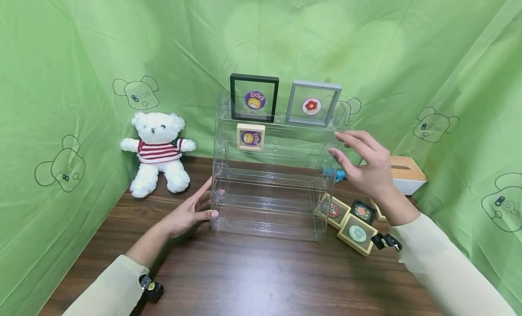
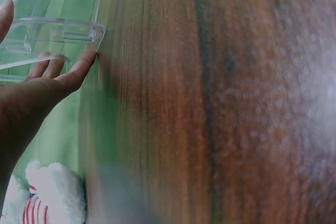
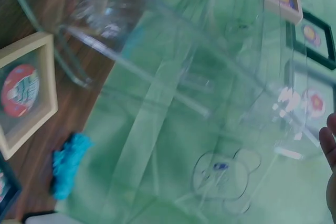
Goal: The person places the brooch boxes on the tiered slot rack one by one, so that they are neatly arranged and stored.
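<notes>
While the clear acrylic rack (image 1: 271, 189) stands on the wooden table (image 1: 253, 275), the left hand (image 1: 191, 212) is pressed flat against its lower left side, fingers straight, thumb at the front corner. The right hand (image 1: 364, 164) is up by the top right edge, fingers loosely spread and relaxed (can't really tell if they touch it). On the top shelf sit a black frame (image 1: 254, 98) and a grey frame (image 1: 313, 103), with a small wooden frame (image 1: 250, 136) one shelf down. A teddy bear (image 1: 158, 152) sits off to the left, and more wooden frames (image 1: 350, 221) lie on the table to the right.
</notes>
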{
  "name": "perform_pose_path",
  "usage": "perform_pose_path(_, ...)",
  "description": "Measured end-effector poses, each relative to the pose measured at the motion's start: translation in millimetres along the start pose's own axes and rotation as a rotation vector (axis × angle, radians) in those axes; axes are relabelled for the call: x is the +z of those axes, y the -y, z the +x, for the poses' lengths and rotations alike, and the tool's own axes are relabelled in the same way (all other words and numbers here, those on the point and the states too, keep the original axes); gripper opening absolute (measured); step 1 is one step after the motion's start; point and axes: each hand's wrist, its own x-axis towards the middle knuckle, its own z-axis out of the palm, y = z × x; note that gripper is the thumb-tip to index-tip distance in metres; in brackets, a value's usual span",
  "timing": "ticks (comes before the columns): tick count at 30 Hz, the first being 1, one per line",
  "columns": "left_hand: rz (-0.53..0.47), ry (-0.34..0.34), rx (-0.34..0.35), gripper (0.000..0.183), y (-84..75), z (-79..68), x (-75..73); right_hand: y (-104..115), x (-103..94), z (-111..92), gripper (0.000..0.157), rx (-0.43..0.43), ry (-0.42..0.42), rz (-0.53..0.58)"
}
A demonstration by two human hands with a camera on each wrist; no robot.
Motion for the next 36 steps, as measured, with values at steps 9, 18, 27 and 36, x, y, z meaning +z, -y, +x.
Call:
perform_pose_path(9, 0.010, -0.012, -0.012, 0.111, -0.8, -1.1, 0.6, -25.2, -32.1, -32.3, 0.047, 0.150, 0.145, -0.106)
perform_pose_path(18, -0.010, 0.004, 0.000, 0.111, -0.3, -1.1, 1.0, -55.8, -56.2, -75.5, 0.037, 0.323, 0.320, -0.200)
perform_pose_path(27, -0.008, -0.002, -0.022, 0.109, -2.8, -0.8, 2.1, -80.1, -71.7, -126.7, 0.026, 0.457, 0.457, -0.275)
perform_pose_path(36, -0.028, 0.009, -0.003, 0.111, -0.9, -1.1, 0.8, -99.3, -83.9, -170.0, 0.024, 0.508, 0.551, -0.338)
